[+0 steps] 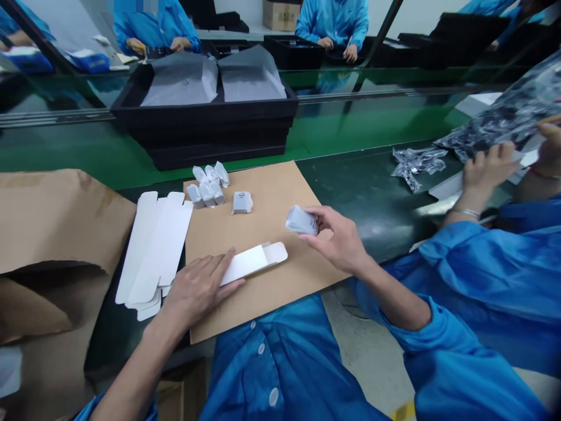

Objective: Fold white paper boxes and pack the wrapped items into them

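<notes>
Steadying the white box (248,264) with my left hand (199,286), thumb and fingers narrowed around its sides, I keep it lying on the cardboard sheet (280,190), its open end and end flap pointing rightward; my right hand (337,238) holds a wrapped packet (300,220) raised above the sheet, apart from the box, pinched at one end between thumb and fingers.

That pinch looks to me like the weak point; the wrapping seems loose and slick, so a light grip could let the packet slip, while a hard one could crease or tear it; the box walls look thin, and too much squeeze from my left hand could buckle them and narrow the opening; the flap, if knocked, could bend or catch the wrapping.

The sheet's near edge reaches over my lap, so leaning on it there might tilt it and send the lone packet (242,202) or the clustered packets (208,190) sliding; a careless left elbow could also scatter the flat cartons (151,251) stacked on the tabletop (350,175).
</notes>
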Available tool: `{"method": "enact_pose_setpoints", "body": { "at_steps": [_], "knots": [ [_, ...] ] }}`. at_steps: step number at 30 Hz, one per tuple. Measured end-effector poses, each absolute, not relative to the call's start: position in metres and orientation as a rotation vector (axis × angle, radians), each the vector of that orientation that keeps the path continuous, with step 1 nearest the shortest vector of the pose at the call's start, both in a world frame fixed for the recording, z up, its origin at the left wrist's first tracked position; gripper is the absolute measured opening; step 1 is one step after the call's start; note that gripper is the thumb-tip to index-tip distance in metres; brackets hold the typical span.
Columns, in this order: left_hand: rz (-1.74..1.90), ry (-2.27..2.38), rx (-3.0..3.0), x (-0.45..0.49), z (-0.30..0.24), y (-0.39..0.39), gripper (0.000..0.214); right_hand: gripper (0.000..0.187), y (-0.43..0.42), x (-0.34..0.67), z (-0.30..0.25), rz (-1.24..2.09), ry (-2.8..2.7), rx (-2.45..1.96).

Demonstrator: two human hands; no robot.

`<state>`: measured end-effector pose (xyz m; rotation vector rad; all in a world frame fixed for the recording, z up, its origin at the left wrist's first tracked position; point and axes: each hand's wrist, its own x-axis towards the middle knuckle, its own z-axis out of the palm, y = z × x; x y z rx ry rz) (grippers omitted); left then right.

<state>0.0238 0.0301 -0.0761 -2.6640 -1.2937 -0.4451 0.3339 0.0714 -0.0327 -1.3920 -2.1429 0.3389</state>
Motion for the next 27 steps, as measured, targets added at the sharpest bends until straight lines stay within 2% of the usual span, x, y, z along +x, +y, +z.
{"method": "enact_pose_setpoints", "body": {
  "at_steps": [5,12,15,22,24,27],
  "knots": [
    [-0.565,-0.987,-2.491,0.026,-0.062,0.017,0.049,0.033,0.027,0.315,-0.033,0.129,-2.443,-0.985],
    [-0.546,-0.979,-2.473,0.035,-0.056,0.002,0.047,0.037,0.044,0.317,-0.019,0.682,-2.582,-0.831],
    [-0.603,-1.033,-2.375,0.036,-0.055,-0.002,0.048,0.048,0.043,0.304,-0.013,0.774,-2.409,-0.924],
    [-0.539,-1.222,-2.322,0.045,-0.057,-0.007,0.045,0.054,0.028,0.286,-0.017,0.870,-2.152,-1.114],
    [-0.542,-1.285,-2.355,0.047,-0.059,-0.007,0.044,0.047,0.036,0.292,-0.018,0.990,-2.121,-1.181],
    [-0.601,-1.315,-2.466,0.047,-0.062,-0.005,0.047,0.026,0.052,0.303,-0.018,1.083,-2.138,-1.184]
  ]
}}
